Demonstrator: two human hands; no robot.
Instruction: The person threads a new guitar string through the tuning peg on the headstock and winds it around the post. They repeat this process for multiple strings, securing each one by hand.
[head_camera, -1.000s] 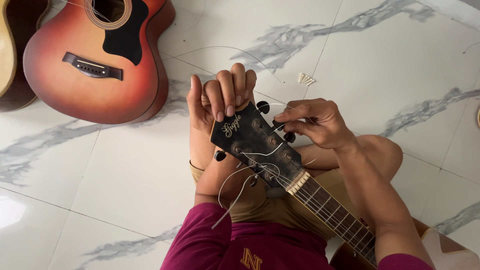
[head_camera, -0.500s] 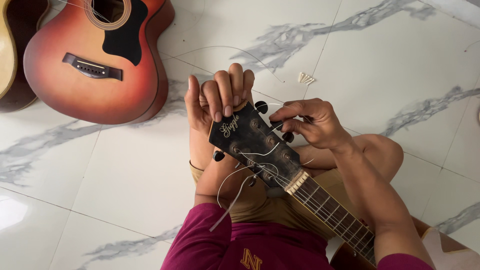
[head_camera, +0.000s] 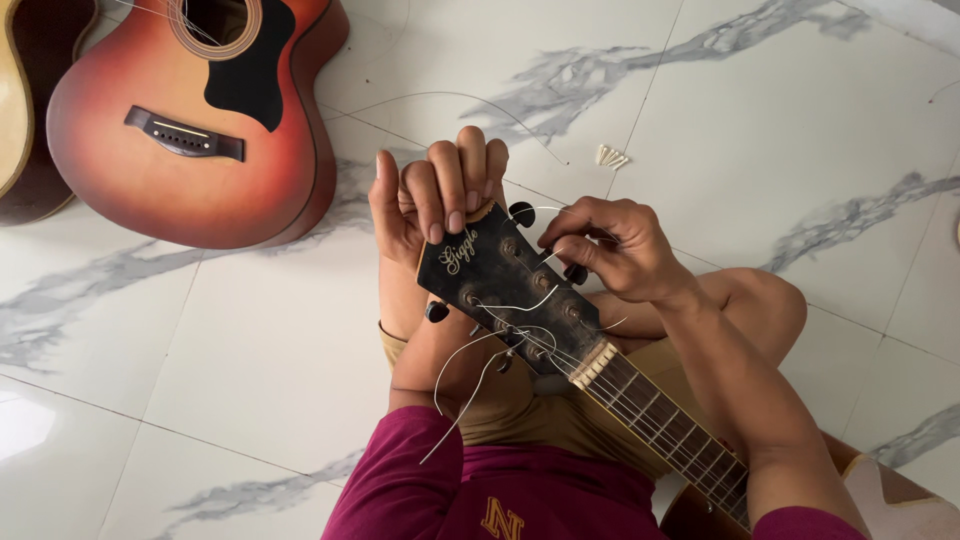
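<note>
A black guitar headstock (head_camera: 505, 290) with black tuning pegs lies across my lap, its fretted neck (head_camera: 665, 425) running toward the lower right. My left hand (head_camera: 435, 190) curls over the top end of the headstock and grips it. My right hand (head_camera: 610, 245) pinches a thin string end at a tuning post on the headstock's right side. Loose string ends (head_camera: 465, 375) curl out from the posts over my knee.
A sunburst acoustic guitar (head_camera: 195, 120) lies on the white marble floor (head_camera: 220, 370) at the upper left, beside the edge of another guitar (head_camera: 20, 110). A few small white bridge pins (head_camera: 611, 156) and a loose string (head_camera: 450, 100) lie beyond my hands.
The right hand's fingers shift slightly at the tuning post; the headstock and left hand stay almost still.
</note>
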